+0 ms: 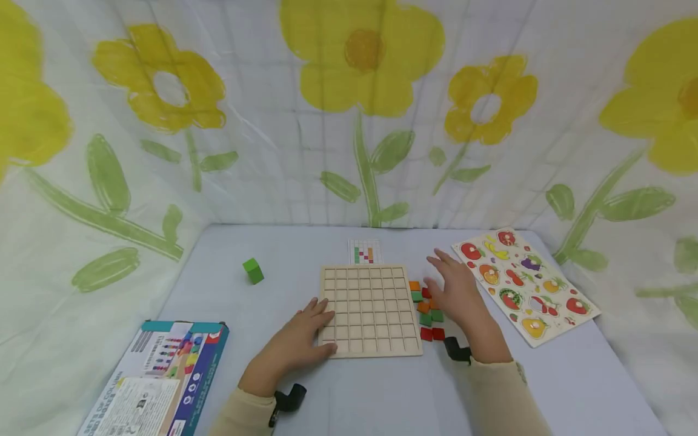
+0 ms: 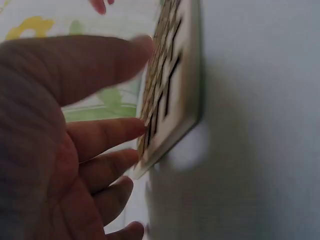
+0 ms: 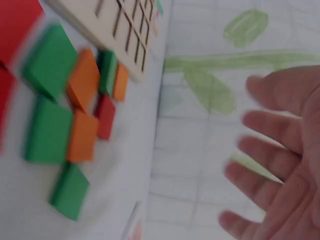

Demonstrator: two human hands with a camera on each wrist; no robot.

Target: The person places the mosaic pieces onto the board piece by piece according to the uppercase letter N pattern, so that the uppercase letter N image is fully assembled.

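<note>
A square wooden grid board [image 1: 371, 312] lies in the middle of the table, its cells bare. At its left edge rests my left hand [image 1: 299, 339], fingers spread; in the left wrist view its thumb [image 2: 110, 65] and fingertips meet the board's rim. Just right of the board is a loose group of red, green and orange tiles, among them a green tile [image 3: 50, 130] and an orange tile [image 3: 82, 135]. My right hand [image 1: 459, 293] hovers beside and over these tiles, its fingers loosely extended and holding nothing.
Behind the board lies a small pattern card [image 1: 365, 251] with coloured squares. A fruit puzzle board [image 1: 520, 284] is at the right. Green blocks [image 1: 253, 271] stand at the back left, and a toy box [image 1: 158, 375] lies front left. A flowered curtain [image 1: 262, 151] surrounds the table.
</note>
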